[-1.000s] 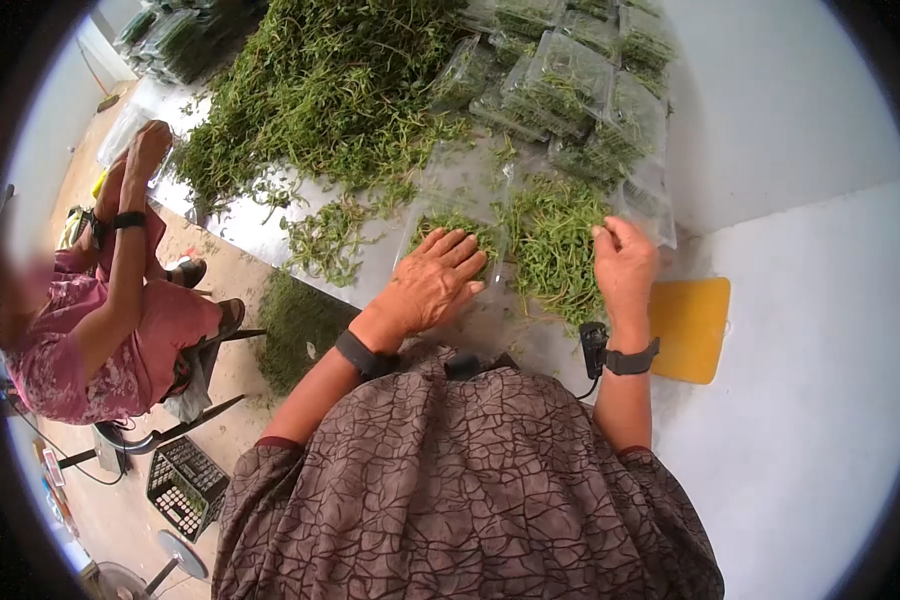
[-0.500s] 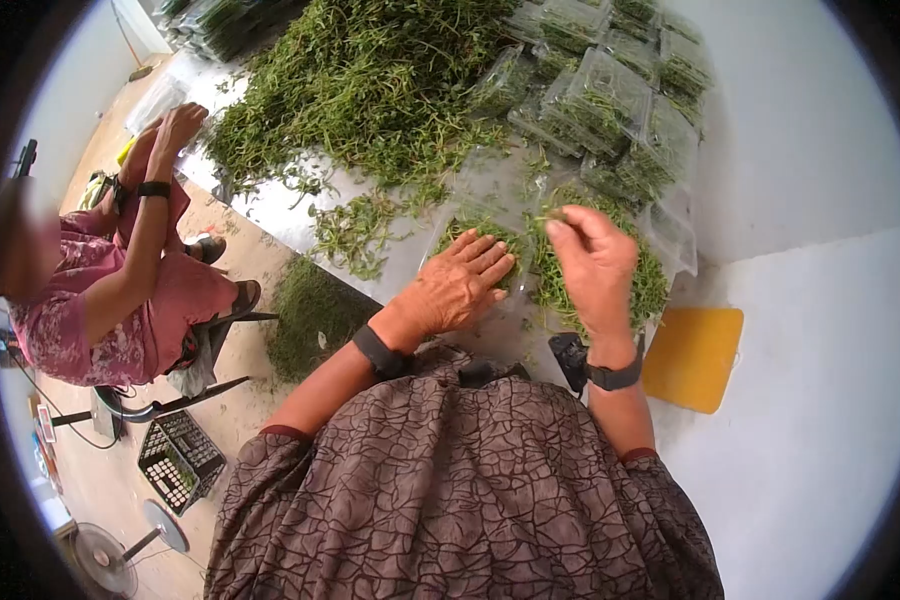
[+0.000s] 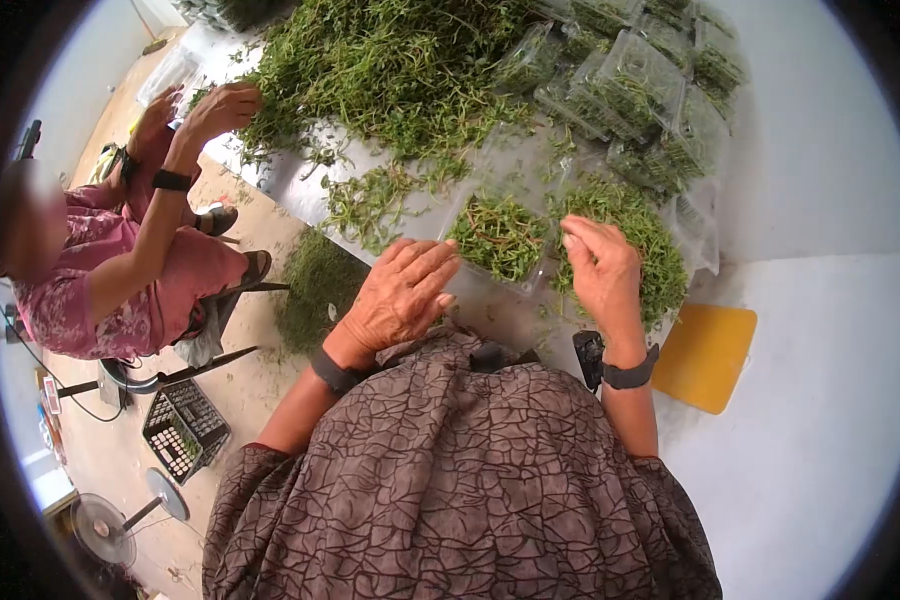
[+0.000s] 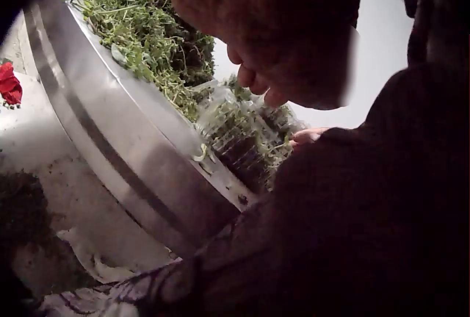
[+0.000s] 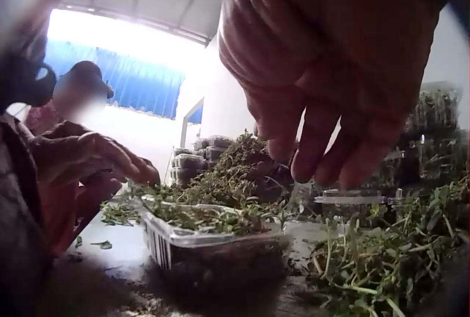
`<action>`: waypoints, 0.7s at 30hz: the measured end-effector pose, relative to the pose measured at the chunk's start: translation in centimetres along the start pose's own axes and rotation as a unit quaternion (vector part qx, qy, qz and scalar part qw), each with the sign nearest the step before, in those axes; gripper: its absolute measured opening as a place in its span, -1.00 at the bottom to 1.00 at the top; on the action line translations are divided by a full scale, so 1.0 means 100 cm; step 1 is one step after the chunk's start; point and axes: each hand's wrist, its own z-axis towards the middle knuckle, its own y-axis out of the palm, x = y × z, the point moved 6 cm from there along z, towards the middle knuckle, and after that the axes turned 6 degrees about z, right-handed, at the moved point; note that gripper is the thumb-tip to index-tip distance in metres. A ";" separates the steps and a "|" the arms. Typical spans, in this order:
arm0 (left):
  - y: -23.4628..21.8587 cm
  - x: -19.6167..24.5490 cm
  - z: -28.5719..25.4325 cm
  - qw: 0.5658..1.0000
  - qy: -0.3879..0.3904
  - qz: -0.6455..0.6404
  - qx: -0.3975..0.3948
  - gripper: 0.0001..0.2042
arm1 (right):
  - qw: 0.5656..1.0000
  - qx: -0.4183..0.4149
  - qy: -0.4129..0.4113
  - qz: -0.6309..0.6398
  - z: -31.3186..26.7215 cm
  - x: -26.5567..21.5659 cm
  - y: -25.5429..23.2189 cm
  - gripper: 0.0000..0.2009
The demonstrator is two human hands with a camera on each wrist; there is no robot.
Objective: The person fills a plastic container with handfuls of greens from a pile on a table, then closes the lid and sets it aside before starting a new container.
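Green sprigs [image 3: 505, 235] filled one unclosed box [image 5: 158, 245] between our left hand [image 3: 395, 295] and right hand [image 3: 608, 278], both loosely bent, apparently empty; beyond the right stood packed boxes [image 3: 638, 85], and beyond both a heap [image 3: 390, 75] lay unpacked.

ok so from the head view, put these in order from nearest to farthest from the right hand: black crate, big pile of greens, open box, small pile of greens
From the right hand:
1. small pile, just beside its fingers
2. open box, to its left
3. big pile, farther up the table, left
4. black crate, far left on the floor
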 end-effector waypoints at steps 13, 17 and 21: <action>0.034 0.005 0.029 0.997 0.017 -0.023 -0.079 -0.38 | 0.981 -0.122 -0.120 -0.096 -0.018 -0.025 0.041 -0.64; 0.049 0.004 0.045 0.993 0.025 -0.008 -0.116 -0.41 | 0.973 -0.161 -0.119 -0.112 -0.025 -0.008 0.062 -0.65; 0.054 0.000 0.049 0.990 0.004 -0.003 -0.143 -0.44 | 0.977 -0.154 -0.113 -0.091 -0.024 -0.008 0.052 -0.71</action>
